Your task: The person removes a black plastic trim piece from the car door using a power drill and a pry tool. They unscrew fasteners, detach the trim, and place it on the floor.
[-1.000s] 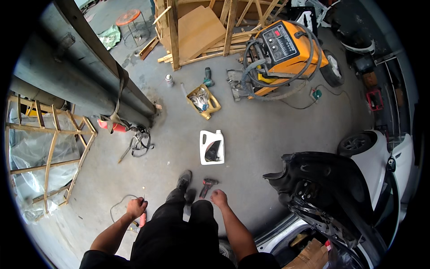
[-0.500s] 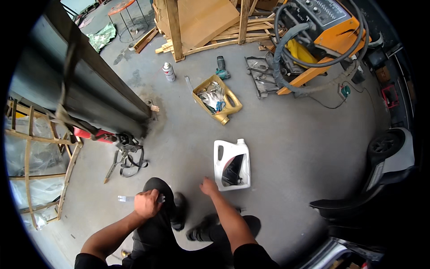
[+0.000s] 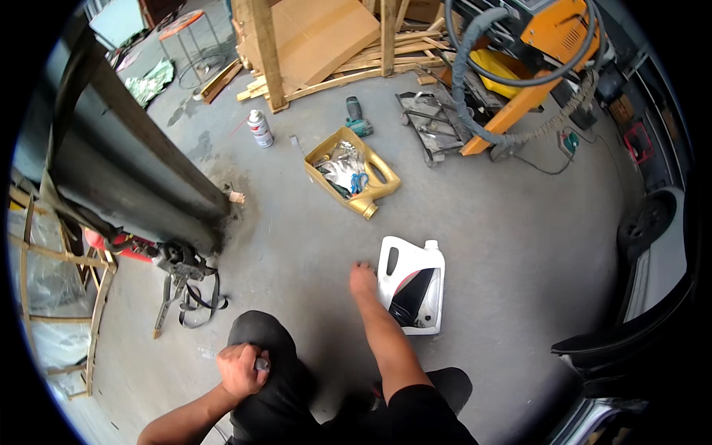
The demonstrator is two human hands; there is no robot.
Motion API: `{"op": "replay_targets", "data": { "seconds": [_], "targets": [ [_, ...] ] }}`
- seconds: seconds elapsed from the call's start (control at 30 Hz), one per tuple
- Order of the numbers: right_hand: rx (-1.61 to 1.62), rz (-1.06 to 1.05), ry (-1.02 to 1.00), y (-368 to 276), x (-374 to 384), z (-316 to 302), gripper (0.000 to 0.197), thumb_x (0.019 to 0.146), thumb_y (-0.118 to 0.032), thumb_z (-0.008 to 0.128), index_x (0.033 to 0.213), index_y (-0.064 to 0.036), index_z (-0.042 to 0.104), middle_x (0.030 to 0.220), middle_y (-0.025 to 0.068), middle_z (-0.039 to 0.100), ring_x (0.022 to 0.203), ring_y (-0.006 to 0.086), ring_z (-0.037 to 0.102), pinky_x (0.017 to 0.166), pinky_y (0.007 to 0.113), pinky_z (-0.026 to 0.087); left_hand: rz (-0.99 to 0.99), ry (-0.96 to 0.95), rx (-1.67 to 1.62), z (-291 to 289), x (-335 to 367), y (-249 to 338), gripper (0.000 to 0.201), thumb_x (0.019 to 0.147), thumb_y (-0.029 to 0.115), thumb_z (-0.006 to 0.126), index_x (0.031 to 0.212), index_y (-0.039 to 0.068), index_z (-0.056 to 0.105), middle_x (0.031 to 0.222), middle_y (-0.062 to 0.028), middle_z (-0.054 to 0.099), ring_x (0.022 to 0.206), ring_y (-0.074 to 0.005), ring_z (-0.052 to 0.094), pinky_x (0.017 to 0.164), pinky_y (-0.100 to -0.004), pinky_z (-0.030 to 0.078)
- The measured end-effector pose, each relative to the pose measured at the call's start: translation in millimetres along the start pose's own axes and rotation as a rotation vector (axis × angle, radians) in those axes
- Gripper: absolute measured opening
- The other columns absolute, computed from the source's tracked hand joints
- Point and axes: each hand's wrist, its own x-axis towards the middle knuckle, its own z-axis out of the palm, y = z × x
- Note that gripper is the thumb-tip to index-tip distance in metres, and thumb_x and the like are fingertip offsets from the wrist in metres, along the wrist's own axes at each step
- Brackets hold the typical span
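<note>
My left hand (image 3: 243, 369), over my left knee, is closed around a pale, shiny, strip-like object (image 3: 261, 364). Its grey end sticks out beside the thumb, and the fingers hide most of it. My right hand (image 3: 363, 279) reaches forward just left of a cut-open white jug (image 3: 410, 254). Its fingers are slightly bent and apart, with nothing visible in them. Inside the jug lie a black item (image 3: 412, 298) and small parts. Farther off, a cut-open gold jug (image 3: 385, 194) holds metal pieces, a white cloth-like item and something blue.
Beyond the gold jug are a teal cordless drill (image 3: 357, 119) and a spray can (image 3: 261, 129). An orange machine (image 3: 561, 33) with thick hoses stands far right. A metal column (image 3: 163, 141) and a strapped tool (image 3: 185, 267) are left. Wood and cardboard (image 3: 319, 37) lie behind.
The view has shifted, so the floor items appear displaced. My right hand has moved forward, alongside the white jug. My left hand stays closed near the knee, with its object turned.
</note>
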Motion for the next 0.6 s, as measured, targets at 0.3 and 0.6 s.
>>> {"op": "replay_targets", "data": {
  "seconds": [0.3, 0.6],
  "targets": [
    [0.501, 0.356, 0.586, 38, -59, -76, 0.017, 0.082, -0.018, 0.061, 0.088, -0.0039, 0.053, 0.085, 0.0171, 0.057, 0.075, 0.0376, 0.06, 0.064, 0.048, 0.048, 0.016, 0.032, -0.002, 25, 16, -15, 0.014, 0.072, 0.011, 0.061, 0.073, 0.004, 0.049, 0.059, -0.0165, 0.049, 0.054, -0.0387, 0.05, 0.05, -0.0454, 0.038],
    [0.552, 0.484, 0.156, 115, -133, -96, 0.026, 0.087, -0.031, 0.052, 0.097, -0.0071, 0.056, 0.093, 0.018, 0.064, 0.088, 0.0378, 0.062, 0.075, 0.05, 0.049, -0.065, -0.045, 0.095, 64, 51, -32, 0.025, 0.065, 0.008, 0.064, 0.081, 0.001, 0.047, 0.07, -0.0219, 0.054, 0.069, -0.0444, 0.055, 0.062, -0.0507, 0.042]
  ]
}}
